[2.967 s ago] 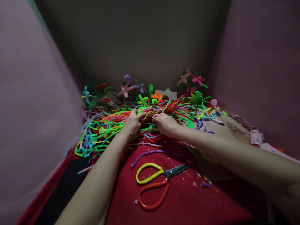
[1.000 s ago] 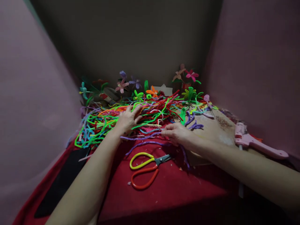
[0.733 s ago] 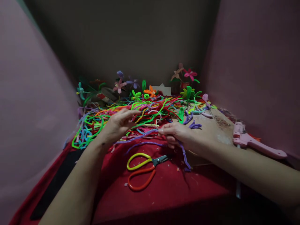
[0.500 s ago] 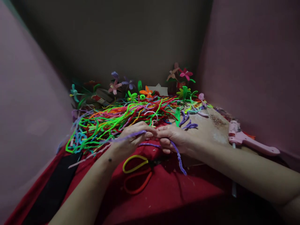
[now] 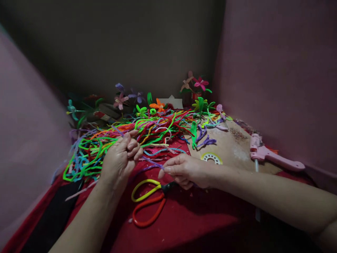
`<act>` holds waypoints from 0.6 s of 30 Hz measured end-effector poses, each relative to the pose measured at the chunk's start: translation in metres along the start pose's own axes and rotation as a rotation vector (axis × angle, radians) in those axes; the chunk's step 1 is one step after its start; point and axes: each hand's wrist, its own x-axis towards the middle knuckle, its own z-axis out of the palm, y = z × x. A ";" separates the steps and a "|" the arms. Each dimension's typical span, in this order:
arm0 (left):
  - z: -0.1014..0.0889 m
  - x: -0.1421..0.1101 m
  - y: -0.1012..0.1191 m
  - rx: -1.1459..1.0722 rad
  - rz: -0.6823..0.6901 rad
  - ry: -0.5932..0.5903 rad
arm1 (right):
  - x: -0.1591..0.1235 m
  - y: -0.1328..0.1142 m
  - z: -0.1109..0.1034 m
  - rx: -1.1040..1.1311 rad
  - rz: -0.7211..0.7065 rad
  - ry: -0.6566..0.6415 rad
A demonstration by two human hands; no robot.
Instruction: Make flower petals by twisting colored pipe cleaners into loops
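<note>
A purple pipe cleaner runs between my two hands, above the red cloth. My left hand is closed on it, and a purple end shows above the thumb. Pinched at its other part is my right hand, fingers curled around it. Behind the hands lies a large heap of colourful pipe cleaners. Scissors with one yellow and one red handle rest just below; the right hand partly hides their blades. Another purple strand lies on the cloth, partly covered by my left hand.
A pink glue gun lies at the right by a cardboard sheet. On the sheet are purple looped pieces and a white ring with holes. Pipe-cleaner flowers stand at the back. A black flat object lies left.
My right hand picked a purple pipe cleaner from the heap's front. My left hand left the heap, met the right, took hold of the strand and drew away left. The view shifted right.
</note>
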 end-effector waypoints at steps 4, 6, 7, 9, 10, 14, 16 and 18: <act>-0.001 0.001 0.008 0.019 0.062 0.051 | -0.001 -0.004 -0.006 0.019 0.027 -0.075; -0.004 0.002 0.012 0.030 0.125 0.071 | 0.000 -0.004 -0.012 0.036 0.038 -0.104; -0.007 0.003 0.014 0.035 0.146 0.076 | 0.001 -0.004 -0.015 0.045 0.037 -0.097; -0.012 0.005 0.017 0.036 0.150 0.081 | 0.003 -0.004 -0.020 0.065 0.027 -0.062; -0.015 0.007 0.017 0.031 0.140 0.082 | 0.004 -0.004 -0.021 0.080 0.017 -0.044; -0.022 0.012 0.017 -0.028 0.088 0.072 | 0.006 -0.002 -0.025 0.165 -0.046 -0.002; -0.022 0.012 0.018 -0.050 0.072 0.073 | 0.007 0.000 -0.027 0.195 -0.070 -0.006; -0.020 0.011 0.019 -0.063 0.064 0.089 | 0.008 0.001 -0.029 0.203 -0.075 -0.021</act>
